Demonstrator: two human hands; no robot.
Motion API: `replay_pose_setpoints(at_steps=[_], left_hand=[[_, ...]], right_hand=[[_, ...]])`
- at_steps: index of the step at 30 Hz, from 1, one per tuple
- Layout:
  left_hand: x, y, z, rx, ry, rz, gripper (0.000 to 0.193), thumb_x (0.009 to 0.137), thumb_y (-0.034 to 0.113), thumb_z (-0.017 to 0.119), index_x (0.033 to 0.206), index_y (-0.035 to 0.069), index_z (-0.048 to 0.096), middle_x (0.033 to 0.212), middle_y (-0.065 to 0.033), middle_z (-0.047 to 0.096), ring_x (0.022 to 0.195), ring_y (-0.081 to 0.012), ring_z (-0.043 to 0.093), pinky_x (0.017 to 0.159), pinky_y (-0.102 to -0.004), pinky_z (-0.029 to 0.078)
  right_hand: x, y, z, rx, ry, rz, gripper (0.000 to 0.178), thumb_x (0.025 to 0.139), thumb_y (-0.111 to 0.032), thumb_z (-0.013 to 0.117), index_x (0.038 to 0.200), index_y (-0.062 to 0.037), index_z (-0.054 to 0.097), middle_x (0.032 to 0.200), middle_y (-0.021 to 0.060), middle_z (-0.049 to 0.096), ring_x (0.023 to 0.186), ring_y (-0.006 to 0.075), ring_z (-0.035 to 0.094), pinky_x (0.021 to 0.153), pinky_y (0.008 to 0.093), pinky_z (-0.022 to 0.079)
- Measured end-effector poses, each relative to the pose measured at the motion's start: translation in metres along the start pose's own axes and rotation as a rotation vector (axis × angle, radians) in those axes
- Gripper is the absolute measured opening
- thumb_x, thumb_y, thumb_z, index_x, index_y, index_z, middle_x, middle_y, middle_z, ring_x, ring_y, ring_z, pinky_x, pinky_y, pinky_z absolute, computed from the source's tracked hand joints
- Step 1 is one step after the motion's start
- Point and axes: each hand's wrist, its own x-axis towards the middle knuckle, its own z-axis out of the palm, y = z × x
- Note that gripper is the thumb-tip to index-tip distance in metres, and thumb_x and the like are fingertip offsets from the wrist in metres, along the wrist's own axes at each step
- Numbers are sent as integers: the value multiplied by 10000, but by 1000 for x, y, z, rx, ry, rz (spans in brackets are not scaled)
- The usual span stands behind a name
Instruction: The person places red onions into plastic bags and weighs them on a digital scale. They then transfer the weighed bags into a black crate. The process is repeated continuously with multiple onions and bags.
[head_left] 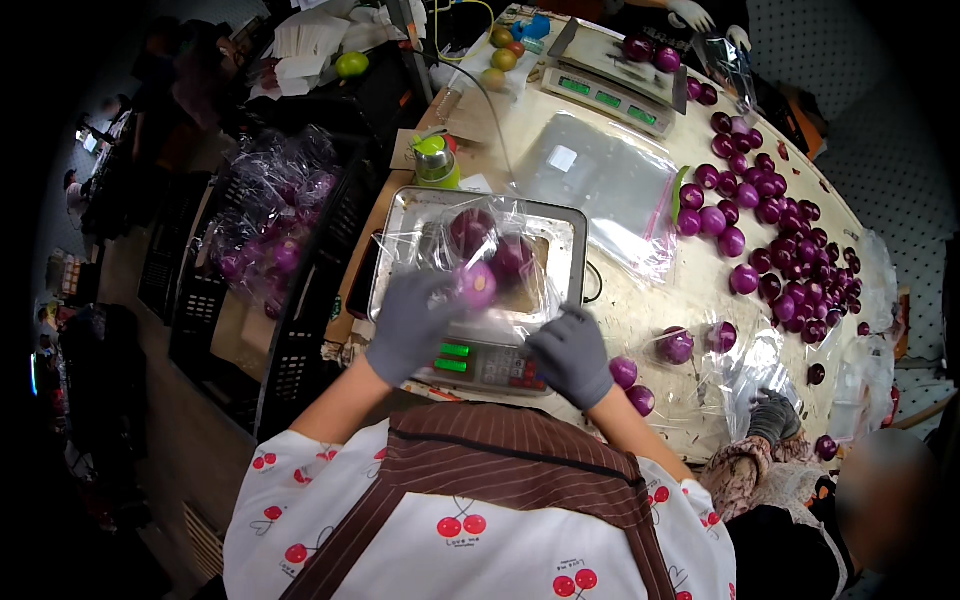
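A clear plastic bag [525, 222] with several purple onions [513, 258] in it rests on the steel pan of a digital scale [577, 235]. My left hand [412, 322], in a grey glove, closes on the bag's near left side, slightly blurred. At the bag's near right corner my right hand [575, 355], gloved alike, has its fingers curled and pinches the plastic edge. Both hands hover by the scale's front, whose green display shows between them. Two loose onions [640, 400] lie just right of my right hand.
Many loose onions [790, 250] spread over the table's right side. Flat plastic bags [600, 180] lie beyond the scale, near a second scale [607, 100]. A green bottle [436, 162] stands behind. Left is a black crate [290, 350] of bagged onions. A co-worker's gloved hand [773, 415] handles plastic.
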Motion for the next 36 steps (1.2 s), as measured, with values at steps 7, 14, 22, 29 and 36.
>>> replay_pose_setpoints(at_steps=[7,14,22,29,36], left_hand=[[-35,14,15,-246,-8,-198,283,690,39,679,954,69,578,1136,-140,503,1020,-293,510,797,-369,431],[10,19,46,-229,136,-589,421,659,177,768,898,51,445,874,-94,447,774,-230,490,697,-349,429],[-21,0,65,-295,217,-656,305,793,102,637,1067,8,543,727,-101,555,641,-180,551,616,-286,456],[15,-2,4,-259,519,-555,114,845,43,566,931,-18,609,809,-139,631,692,-170,614,628,-264,464],[46,-17,-52,-248,507,-456,83,840,40,581,906,1,612,773,-134,626,613,-183,602,574,-265,462]], right_hand=[[11,13,-16,17,463,322,550,629,-267,794,1077,-60,552,995,139,562,866,291,544,743,367,442],[79,12,5,-198,-150,469,712,644,-411,750,1197,-65,467,1047,160,531,948,321,550,789,398,464],[61,45,38,-162,56,304,134,816,-204,581,919,-119,570,726,140,575,668,322,588,597,413,469],[73,60,13,534,465,635,142,865,-140,543,889,-3,569,714,122,589,611,234,576,584,313,445],[100,14,-48,907,480,679,138,874,-137,534,886,-6,577,665,-5,511,550,54,456,508,204,381]])
